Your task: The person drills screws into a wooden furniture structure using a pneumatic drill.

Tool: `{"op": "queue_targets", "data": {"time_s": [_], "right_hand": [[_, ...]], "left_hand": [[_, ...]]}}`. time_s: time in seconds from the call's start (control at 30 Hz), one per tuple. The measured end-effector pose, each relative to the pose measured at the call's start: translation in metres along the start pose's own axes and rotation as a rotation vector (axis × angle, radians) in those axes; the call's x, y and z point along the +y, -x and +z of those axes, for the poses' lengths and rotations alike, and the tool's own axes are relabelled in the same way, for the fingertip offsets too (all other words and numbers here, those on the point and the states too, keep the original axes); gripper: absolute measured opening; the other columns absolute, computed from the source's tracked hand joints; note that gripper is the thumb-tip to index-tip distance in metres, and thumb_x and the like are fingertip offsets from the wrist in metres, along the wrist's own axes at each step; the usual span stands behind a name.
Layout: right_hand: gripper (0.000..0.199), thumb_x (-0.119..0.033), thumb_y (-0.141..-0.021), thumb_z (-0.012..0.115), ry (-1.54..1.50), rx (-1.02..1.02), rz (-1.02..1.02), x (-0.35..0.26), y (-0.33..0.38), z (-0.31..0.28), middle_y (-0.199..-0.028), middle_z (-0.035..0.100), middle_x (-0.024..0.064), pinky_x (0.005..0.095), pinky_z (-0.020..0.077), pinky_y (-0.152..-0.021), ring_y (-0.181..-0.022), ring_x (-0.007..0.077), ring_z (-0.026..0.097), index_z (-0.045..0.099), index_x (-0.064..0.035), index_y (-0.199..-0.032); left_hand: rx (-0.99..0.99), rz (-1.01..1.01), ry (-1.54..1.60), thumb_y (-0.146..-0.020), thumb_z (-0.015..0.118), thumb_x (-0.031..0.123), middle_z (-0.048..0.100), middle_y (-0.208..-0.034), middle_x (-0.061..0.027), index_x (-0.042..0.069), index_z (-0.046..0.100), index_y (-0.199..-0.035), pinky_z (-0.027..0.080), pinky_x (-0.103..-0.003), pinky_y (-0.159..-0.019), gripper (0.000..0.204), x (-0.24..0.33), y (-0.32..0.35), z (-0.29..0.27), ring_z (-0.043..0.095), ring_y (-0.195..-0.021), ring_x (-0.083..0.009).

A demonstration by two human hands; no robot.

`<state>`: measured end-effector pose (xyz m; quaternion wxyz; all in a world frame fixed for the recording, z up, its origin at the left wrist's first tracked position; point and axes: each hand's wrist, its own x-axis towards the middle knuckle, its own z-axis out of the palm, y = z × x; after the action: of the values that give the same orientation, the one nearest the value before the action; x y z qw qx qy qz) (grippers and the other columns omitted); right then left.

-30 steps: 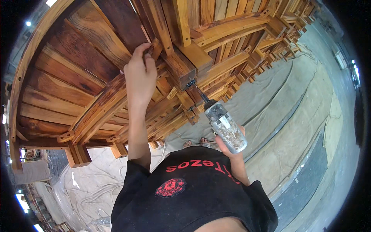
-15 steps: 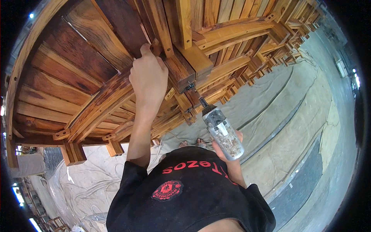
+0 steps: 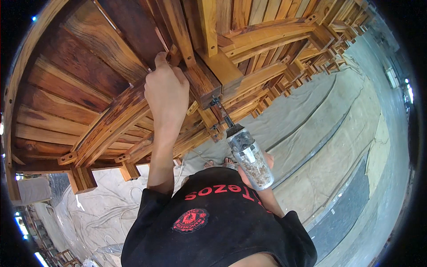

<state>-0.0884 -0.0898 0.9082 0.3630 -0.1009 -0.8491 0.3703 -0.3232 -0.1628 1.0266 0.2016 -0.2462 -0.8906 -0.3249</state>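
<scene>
- Head view, I see the power drill [image 3: 248,158] low and right of centre, dusty silver body, its bit [image 3: 221,111] angled up-left into the dark wooden block [image 3: 209,82] under the furniture.
- Right hand [image 3: 262,167] sits behind the drill body, mostly hidden; it looks wrapped round the tool, but I can't see how tightly the fingers close.
- Left hand [image 3: 167,91] is raised, fingers curled shut, thumb tip pressed against a narrow slat [image 3: 175,33] just left of the block; whether it pinches anything small I cannot tell.
- Left forearm runs straight down from that hand to the black T-shirt [image 3: 218,222] with a red print at the bottom of frame.
- Above and all round: underside of a reddish-brown slatted wooden piece [image 3: 89,89] with curved rails [image 3: 111,122] and short legs [image 3: 82,178].
- More similar wooden pieces [image 3: 324,49] stack away to the upper right.
- Bare toes [image 3: 220,163] show just beside the drill, on a pale dust sheet [image 3: 311,120] covering the floor.
- Loose white cable [image 3: 133,196] lies on the sheet lower left.
</scene>
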Motion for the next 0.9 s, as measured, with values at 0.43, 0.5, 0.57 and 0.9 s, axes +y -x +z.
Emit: {"op": "queue_targets", "data": {"time_s": [0.43, 0.5, 0.57, 0.9], "right_hand": [[0.032, -0.019, -0.067, 0.073, -0.19, -0.017, 0.111, 0.009, -0.003, 0.005, -0.077, 0.063, 0.0113, 0.0333, 0.0497, -0.06, -0.064, 0.0313, 0.062, 0.064, -0.0031, -0.093], [0.032, -0.018, -0.067, 0.074, -0.15, -0.055, 0.129, 0.01, -0.002, 0.005, -0.078, 0.063, 0.011, 0.0329, 0.0502, -0.061, -0.064, 0.0309, 0.062, 0.064, -0.0031, -0.093], [0.028, -0.015, -0.068, 0.074, -0.159, -0.051, 0.057, 0.011, -0.004, 0.006, -0.077, 0.063, 0.0107, 0.0326, 0.0503, -0.06, -0.064, 0.03, 0.062, 0.064, -0.0037, -0.091], [0.025, -0.012, -0.069, 0.073, -0.225, 0.011, 0.061, 0.011, -0.005, 0.012, -0.075, 0.062, 0.0104, 0.0327, 0.0498, -0.057, -0.062, 0.0292, 0.062, 0.065, -0.0042, -0.091]], "left_hand": [[0.056, 0.132, 0.003, -0.084, 0.047, 0.005, 0.063, -0.075, -0.0308, -0.008, 0.056, -0.116, 0.052, -0.05, -0.068, 0.036, -0.011, 0.0, 0.006, 0.065, -0.075, -0.0448], [0.03, 0.11, -0.006, -0.084, 0.047, 0.005, 0.063, -0.074, -0.0304, -0.009, 0.056, -0.116, 0.051, -0.05, -0.067, 0.036, -0.006, 0.0, 0.003, 0.065, -0.074, -0.0441], [-0.004, 0.087, -0.013, -0.084, 0.047, 0.004, 0.063, -0.072, -0.0299, -0.009, 0.056, -0.116, 0.051, -0.049, -0.066, 0.036, 0.001, 0.001, 0.001, 0.065, -0.072, -0.0435], [-0.072, 0.038, 0.012, -0.087, 0.046, 0.004, 0.065, -0.094, -0.0308, -0.009, 0.055, -0.121, 0.05, -0.043, -0.077, 0.037, 0.002, 0.001, -0.004, 0.067, -0.09, -0.0407]]}}
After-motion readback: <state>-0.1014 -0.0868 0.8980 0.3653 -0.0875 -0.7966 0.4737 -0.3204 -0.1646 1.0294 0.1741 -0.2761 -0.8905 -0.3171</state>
